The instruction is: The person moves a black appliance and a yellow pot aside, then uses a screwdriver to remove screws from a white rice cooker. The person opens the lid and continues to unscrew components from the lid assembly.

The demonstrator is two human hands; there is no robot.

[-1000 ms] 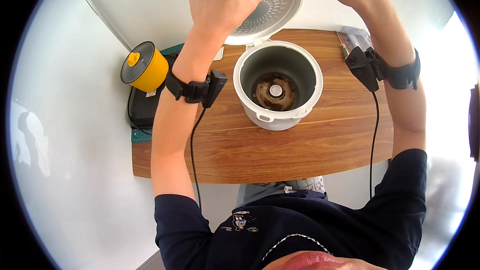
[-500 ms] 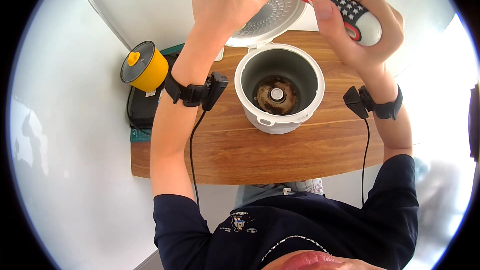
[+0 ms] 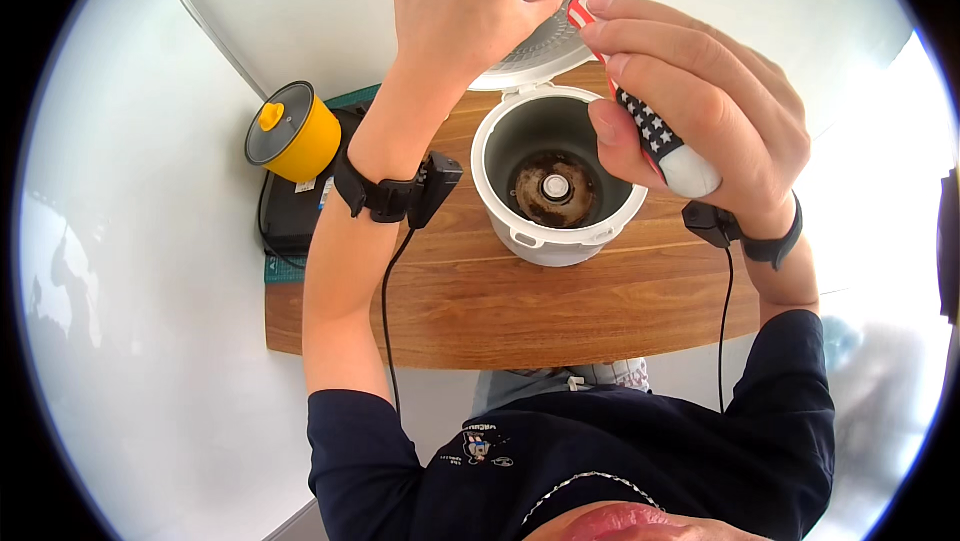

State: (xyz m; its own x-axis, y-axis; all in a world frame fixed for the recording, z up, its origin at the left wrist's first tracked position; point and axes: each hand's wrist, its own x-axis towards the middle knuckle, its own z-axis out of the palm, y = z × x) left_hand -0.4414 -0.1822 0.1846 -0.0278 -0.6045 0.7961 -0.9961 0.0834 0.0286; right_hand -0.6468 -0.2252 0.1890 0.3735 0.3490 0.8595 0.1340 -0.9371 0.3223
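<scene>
A white rice cooker (image 3: 555, 253) stands on the table with its lid swung up. Its grey inside is bare, with a brown-stained heating plate (image 3: 575, 209) at the bottom. My left hand (image 3: 460, 16) grips the raised lid (image 3: 512, 76) near its upper edge, the thumb on the inner side; its other fingertips are out of frame. In my right hand (image 3: 720, 91) is a screwdriver (image 3: 650, 126) with a red, white and dark star-patterned handle. Its metal shaft points up and left and reaches the lid's rim, close to my left thumb. Exactly what the tip touches is unclear.
At the table's left, a yellow pot (image 3: 318, 141) with a dark lid and yellow knob sits on a black case (image 3: 288, 211), over a green mat (image 3: 284, 269). White walls border the wooden table (image 3: 520, 321). Cables hang from straps on both my wrists.
The lid has tilted a little, following my left hand slightly rightward. My right hand has dropped and turned, so the screwdriver handle now slants more steeply downward, its shaft still at the rim.
</scene>
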